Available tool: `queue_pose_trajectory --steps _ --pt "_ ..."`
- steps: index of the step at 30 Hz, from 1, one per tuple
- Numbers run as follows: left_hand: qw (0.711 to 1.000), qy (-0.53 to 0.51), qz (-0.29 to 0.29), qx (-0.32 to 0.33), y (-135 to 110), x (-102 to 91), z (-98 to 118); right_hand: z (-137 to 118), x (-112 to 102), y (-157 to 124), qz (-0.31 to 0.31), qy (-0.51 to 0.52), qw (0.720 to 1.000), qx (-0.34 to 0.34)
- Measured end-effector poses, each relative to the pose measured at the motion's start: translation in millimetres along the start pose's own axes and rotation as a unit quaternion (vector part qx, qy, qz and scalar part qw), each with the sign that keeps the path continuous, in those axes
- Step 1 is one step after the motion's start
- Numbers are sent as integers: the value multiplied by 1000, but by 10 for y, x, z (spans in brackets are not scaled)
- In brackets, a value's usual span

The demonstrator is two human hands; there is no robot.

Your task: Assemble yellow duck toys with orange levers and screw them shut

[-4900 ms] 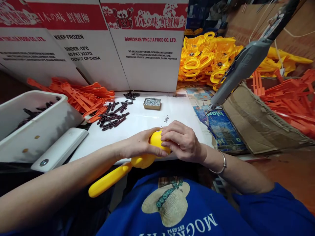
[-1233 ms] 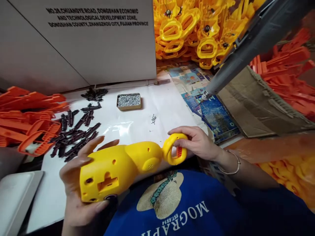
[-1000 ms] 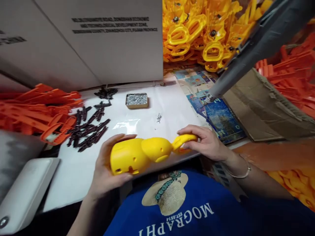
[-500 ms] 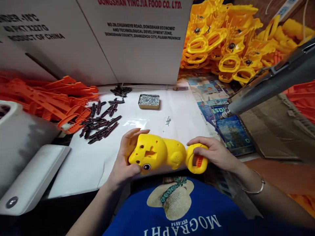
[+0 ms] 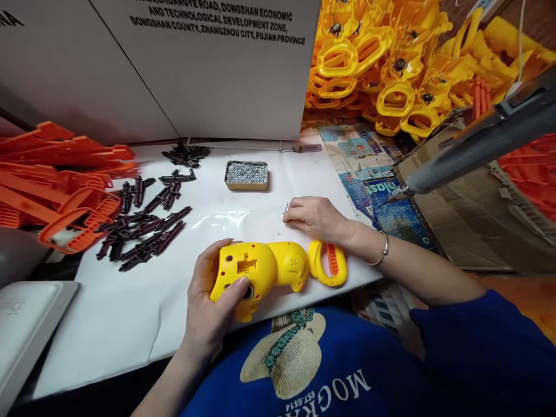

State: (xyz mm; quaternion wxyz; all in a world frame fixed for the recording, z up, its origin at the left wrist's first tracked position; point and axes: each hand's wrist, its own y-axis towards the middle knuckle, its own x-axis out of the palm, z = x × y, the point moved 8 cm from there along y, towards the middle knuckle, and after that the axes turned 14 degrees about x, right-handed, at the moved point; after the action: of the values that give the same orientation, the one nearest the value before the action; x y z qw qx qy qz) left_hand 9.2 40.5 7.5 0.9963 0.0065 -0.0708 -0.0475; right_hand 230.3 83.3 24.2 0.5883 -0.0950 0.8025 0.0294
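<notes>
My left hand [image 5: 215,289] is closed around the wide end of a yellow plastic animal-shaped toy [image 5: 282,266], its thumb lying over the printed eye. The toy rests near the table's front edge, with screw holes and a square opening facing up. At its right end is a loop handle [image 5: 341,272] with an orange insert. Beyond the toy, my right hand [image 5: 319,219] reaches down to a little pile of small screws [image 5: 285,209], fingertips pinched together at the pile. Whether a screw is between those fingers is hidden.
A tin of screws [image 5: 247,175] stands behind. Dark plastic parts [image 5: 147,231] and orange parts [image 5: 65,191] lie left. A grey electric screwdriver [image 5: 456,156] hangs at right before a cardboard box [image 5: 460,214]. Yellow shells [image 5: 382,69] are heaped at back right; a white carton [image 5: 208,75] stands behind.
My right hand has let go of the toy's handle and moved up and left to the screw pile. The toy now rests lower on the table, still in my left hand. The view has shifted.
</notes>
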Motion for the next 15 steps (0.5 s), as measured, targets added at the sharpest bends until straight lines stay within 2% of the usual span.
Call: queue_pose_trajectory --steps 7,11,15 --pt "1000 12 2 19 -48 -32 24 -73 13 118 -30 -33 999 3" --pt "996 69 -46 44 -81 -46 6 -137 -25 85 -36 -14 999 -5" --pt "982 139 -97 84 -119 -24 27 -306 24 22 -82 -4 995 -58"
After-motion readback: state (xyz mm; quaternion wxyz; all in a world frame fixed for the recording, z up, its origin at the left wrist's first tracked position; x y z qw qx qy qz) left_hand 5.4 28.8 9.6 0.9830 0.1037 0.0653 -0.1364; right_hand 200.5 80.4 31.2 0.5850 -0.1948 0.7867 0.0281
